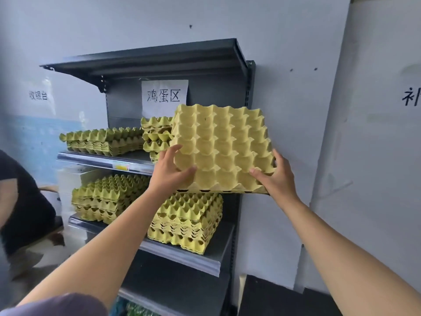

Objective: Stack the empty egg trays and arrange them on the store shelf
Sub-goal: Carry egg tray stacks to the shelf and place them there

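Observation:
I hold a yellow egg tray (222, 147) tilted up in front of the grey store shelf (145, 62), its underside towards me. My left hand (169, 167) grips its lower left corner, thumb on the face. My right hand (276, 176) grips its lower right corner. Behind the held tray stands a tall stack of trays (156, 135) on the upper shelf board, with a lower stack (102, 141) to its left. On the middle shelf board lie two more stacks, one at left (107, 199) and one at right (189, 221).
A paper sign (164, 95) hangs on the shelf's back panel. A person in dark clothing (20, 201) sits at the far left. White wall panels (364, 133) stand to the right of the shelf. A dark box (273, 297) sits on the floor at lower right.

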A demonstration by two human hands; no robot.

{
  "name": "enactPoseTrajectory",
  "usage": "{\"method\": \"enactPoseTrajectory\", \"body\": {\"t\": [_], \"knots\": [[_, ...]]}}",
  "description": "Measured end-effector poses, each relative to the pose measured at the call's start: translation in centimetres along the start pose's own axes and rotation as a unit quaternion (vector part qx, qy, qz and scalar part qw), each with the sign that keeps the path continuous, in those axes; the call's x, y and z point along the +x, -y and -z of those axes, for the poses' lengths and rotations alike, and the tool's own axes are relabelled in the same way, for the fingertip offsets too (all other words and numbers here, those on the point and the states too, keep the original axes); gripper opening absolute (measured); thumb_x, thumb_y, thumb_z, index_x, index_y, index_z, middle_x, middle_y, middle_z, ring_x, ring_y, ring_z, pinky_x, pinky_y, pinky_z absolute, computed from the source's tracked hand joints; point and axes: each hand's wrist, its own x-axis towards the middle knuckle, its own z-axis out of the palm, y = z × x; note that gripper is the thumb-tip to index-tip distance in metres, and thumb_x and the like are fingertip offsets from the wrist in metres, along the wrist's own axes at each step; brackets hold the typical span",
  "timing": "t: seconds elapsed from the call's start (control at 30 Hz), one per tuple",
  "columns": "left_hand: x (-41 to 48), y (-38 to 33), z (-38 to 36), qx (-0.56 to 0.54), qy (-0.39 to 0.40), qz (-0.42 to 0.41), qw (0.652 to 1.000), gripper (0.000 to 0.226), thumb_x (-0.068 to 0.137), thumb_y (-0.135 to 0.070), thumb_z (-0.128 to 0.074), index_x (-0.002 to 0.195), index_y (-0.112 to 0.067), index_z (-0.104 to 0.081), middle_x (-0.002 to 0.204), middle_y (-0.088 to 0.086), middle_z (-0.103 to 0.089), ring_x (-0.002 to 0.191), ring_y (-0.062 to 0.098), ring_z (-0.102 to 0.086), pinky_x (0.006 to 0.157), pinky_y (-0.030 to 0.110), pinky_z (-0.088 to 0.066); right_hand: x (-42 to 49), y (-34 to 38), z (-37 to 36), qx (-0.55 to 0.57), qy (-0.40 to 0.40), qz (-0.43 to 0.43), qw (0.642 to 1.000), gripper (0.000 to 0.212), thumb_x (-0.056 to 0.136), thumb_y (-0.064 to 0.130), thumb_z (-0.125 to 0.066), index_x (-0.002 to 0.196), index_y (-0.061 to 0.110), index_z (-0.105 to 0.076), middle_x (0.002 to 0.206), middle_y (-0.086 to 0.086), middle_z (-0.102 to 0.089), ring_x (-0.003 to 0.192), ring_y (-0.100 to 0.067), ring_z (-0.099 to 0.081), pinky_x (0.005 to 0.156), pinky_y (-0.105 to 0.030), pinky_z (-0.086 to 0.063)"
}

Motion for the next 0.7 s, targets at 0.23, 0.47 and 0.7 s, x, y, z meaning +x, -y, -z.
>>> {"method": "enactPoseTrajectory", "body": {"t": [0.23,0.47,0.7], "knots": [[2.2,8.6,8.9,-0.003,-0.062,0.038,0.997,0.070,0.055,-0.071,-0.070,0.117,-0.054,-0.040,0.127,0.000,-0.048,0.110,0.034,-0.057,0.088,0.056,-0.049,2.0,6.7,-9.6,0.014,0.051,0.072,0.996,0.094,0.076,0.046,-0.075,0.150,0.021,-0.022,0.152,-0.002,-0.028,0.137,-0.018,-0.032,0.105,-0.033,-0.032],[3.3,14.0,15.1,0.055,-0.168,0.066,0.982,0.054,0.078,-0.044,-0.068,0.126,-0.033,-0.046,0.132,-0.003,-0.032,0.104,0.035,-0.058,0.090,0.049,-0.050,3.8,11.9,-20.4,-0.009,0.077,0.173,0.982,0.095,0.075,0.051,-0.072,0.149,0.018,-0.022,0.150,-0.005,-0.031,0.134,-0.019,-0.036,0.101,-0.030,-0.036],[8.1,20.7,19.9,0.087,-0.240,0.128,0.958,0.043,0.088,-0.032,-0.061,0.128,-0.020,-0.050,0.137,0.006,-0.032,0.088,0.023,-0.061,0.062,0.017,-0.045,7.7,16.2,-30.8,-0.030,0.117,0.233,0.965,0.093,0.074,0.060,-0.068,0.148,0.027,-0.023,0.147,-0.007,-0.034,0.126,-0.024,-0.045,0.093,-0.042,-0.049]]}}
